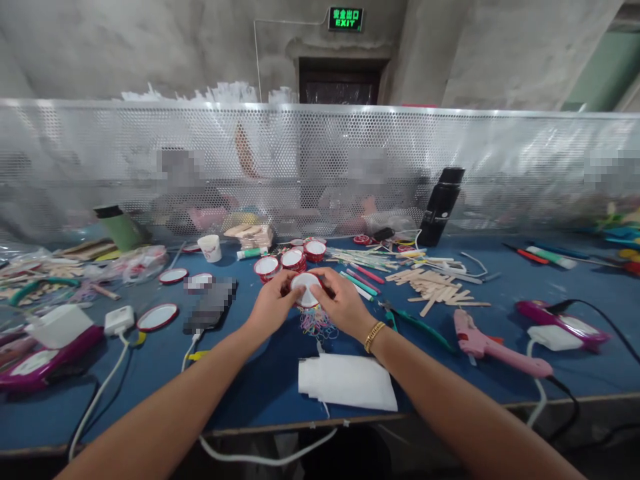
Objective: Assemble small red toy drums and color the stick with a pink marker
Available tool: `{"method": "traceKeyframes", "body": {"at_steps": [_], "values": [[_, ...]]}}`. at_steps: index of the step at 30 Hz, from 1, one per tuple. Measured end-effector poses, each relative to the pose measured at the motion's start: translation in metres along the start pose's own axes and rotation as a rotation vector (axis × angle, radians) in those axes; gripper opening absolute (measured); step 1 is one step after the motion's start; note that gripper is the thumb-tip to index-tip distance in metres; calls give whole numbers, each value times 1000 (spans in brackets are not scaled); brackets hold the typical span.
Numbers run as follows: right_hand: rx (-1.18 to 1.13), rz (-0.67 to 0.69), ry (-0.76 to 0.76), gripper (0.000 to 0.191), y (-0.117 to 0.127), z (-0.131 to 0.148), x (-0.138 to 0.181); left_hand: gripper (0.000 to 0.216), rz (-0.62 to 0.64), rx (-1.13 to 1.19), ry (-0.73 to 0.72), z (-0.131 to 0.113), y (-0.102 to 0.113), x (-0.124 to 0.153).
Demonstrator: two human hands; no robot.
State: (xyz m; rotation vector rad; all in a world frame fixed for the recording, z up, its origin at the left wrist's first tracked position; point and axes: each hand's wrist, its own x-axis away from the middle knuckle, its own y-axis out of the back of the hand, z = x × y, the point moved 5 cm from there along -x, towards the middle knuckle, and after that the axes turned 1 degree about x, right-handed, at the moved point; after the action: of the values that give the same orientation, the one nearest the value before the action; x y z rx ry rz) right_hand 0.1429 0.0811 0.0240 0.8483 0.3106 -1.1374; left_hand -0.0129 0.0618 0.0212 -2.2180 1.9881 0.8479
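Note:
A round white lid with a red rim (307, 291) is held level between my two hands. My left hand (277, 297) pinches its left edge, the thumb lying on the white face. On the opposite edge my right hand (341, 298) grips it the same way, a gold bracelet at the wrist. Just beneath the lid lies a tangle of thin coloured rubber bands (319, 323). Stacks of similar red-rimmed lids (293, 259) stand right behind my hands. Closer to me rests a folded white cloth-like sheet (350, 381).
Wooden sticks (435, 288), green-handled pliers (423, 327) and a pink glue gun (495, 347) lie to the right. At left are a phone (210, 305), loose lids (157, 317) and a paper cup (210, 247). A black bottle (441, 208) stands before the perforated metal screen (320, 167).

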Motion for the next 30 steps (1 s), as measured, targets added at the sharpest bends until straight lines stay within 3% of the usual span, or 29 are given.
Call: {"method": "traceKeyframes", "body": {"at_steps": [7,13,18,21,25,30], "values": [[78,84,96,68,-5,5,3,24,-17,50,44,0,3,-2],[88,115,111,71,-1,1,-1,21,-28,-95,-22,-2,6,-2],[110,118,100,73,0,-2,-2,38,-23,-251,-52,-5,3,-1],[112,147,71,71,-3,-2,-1,36,-21,-329,-34,-5,2,0],[142,164,72,74,-4,2,-1,20,-29,-268,-13,-5,6,-1],[168,172,74,76,-5,5,-4,29,-31,-152,19,0,11,-6]]}}
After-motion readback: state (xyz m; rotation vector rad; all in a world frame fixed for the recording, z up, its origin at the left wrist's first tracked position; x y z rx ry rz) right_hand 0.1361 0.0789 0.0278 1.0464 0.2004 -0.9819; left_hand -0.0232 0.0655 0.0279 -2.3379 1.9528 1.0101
